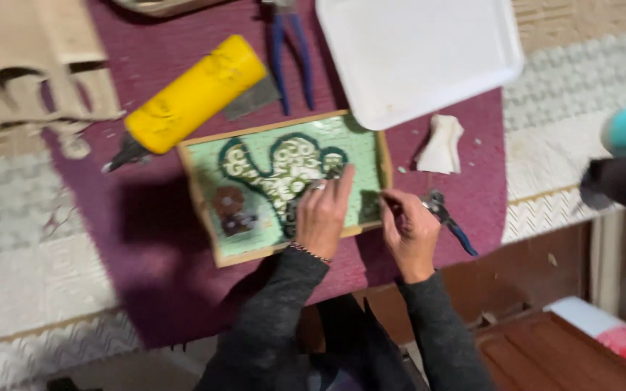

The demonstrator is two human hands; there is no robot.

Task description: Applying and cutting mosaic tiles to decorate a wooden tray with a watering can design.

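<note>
From the head camera, a wooden-framed mosaic panel [284, 185] with pale green tiles and a dark-outlined green-and-white figure lies on a maroon cloth [161, 239]. The left hand [322, 213] rests flat on its lower right part, fingers together and extended, gripping nothing. The right hand [409, 230], just beside the frame's right edge, has its fingers curled around tile nippers [447, 217] with blue handles; thumb and forefinger are pinched near the frame. A yellow tube [193, 94] lies above the panel, with blue-handled pliers [290, 51], a white tray [418, 54] and a crumpled white rag [442, 143].
</note>
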